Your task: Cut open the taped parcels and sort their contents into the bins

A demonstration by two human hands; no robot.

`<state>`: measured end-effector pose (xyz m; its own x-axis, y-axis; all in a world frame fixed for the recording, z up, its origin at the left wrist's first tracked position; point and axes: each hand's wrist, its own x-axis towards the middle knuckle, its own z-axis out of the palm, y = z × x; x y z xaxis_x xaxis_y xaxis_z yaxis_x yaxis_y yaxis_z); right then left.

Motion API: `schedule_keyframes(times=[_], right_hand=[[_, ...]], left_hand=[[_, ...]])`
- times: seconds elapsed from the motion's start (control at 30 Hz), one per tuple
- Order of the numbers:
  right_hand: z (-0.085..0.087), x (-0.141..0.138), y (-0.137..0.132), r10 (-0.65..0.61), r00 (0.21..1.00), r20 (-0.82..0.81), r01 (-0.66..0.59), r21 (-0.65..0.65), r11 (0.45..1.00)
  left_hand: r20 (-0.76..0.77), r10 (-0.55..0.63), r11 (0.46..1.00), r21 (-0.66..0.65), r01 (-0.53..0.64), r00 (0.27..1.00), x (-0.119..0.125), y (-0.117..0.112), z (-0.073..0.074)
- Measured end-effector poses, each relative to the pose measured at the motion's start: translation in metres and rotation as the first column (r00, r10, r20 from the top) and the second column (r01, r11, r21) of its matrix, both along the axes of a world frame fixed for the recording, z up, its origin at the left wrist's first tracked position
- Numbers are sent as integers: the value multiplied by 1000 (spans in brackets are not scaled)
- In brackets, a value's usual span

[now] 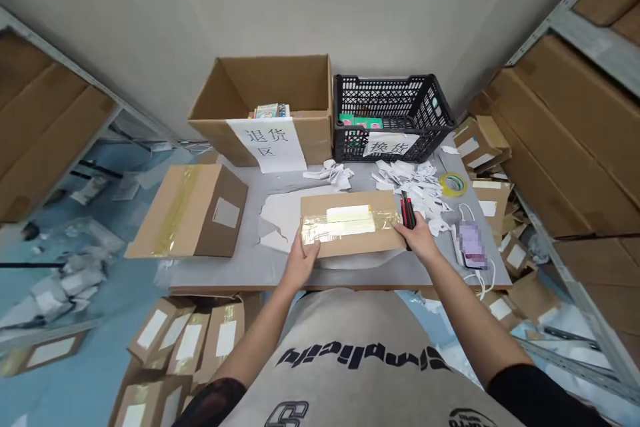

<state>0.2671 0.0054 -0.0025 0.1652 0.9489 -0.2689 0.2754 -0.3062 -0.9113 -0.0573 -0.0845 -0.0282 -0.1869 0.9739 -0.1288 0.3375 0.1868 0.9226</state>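
Note:
A flat cardboard box (pixel 350 250) with clear tape and a white label is tilted toward me above the table's front edge. My left hand (pixel 301 260) grips its lower left corner, thumb on the face. At the right end, my right hand (pixel 420 237) holds the box with the thumb in front. A red and black utility knife (pixel 408 211) runs up past that thumb, against the box's right edge. Part of the knife is covered by the hand, and I cannot tell how firmly it is gripped. Beneath the box lies a white sheet (pixel 280 210) with torn edges.
Behind stand an open carton (pixel 210 137) and a black crate (pixel 395 83). A taped box (pixel 173 207) sits left. Paper scraps (pixel 415 180), a tape roll (pixel 453 184) and a phone (pixel 471 243) with a cable lie right. Floor cartons (pixel 190 340) and shelves flank the table (pixel 220 273).

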Motion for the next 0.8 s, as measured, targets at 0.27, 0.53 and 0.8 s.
schedule_keyframes(times=[0.27, 0.53, 0.8], right_hand=[[8, -12, 11, -84, 977, 197, 94, -41, 995], [1, -15, -45, -145, 937, 316, 170, -52, 984], [15, 3, -27, -202, 906, 373, 144, 178, 973]], left_hand=[[58, -95, 995, 31, 93, 994, -11, -25, -24], [228, -103, 995, 19, 101, 968, -37, 6, -27], [374, 333, 942, -82, -326, 866, -77, 60, -18]])
